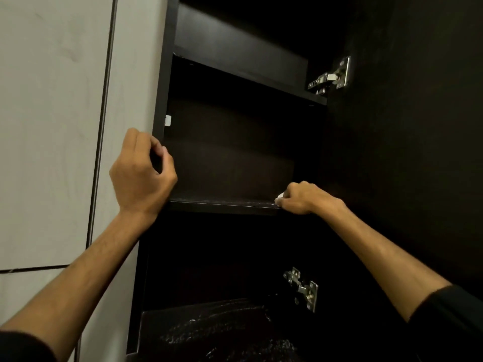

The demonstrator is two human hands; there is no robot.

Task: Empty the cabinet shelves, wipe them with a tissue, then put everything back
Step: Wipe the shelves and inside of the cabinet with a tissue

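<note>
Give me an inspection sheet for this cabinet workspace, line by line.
Surface: middle shelf bare and dark, front edge scuffed.
Job's things: white tissue bunched in the right hand, at the shelf's right front edge; no stored items seen on the shelves.
Clutter: nothing seen.
Hands: right hand grips the tissue on the shelf edge; left hand loosely curled at the cabinet's left side panel, holding nothing visible.
Cables: nothing seen.
Surroundings: open door on metal hinges; pale tiled wall to the left; lower shelf interior too dark to read.
</note>
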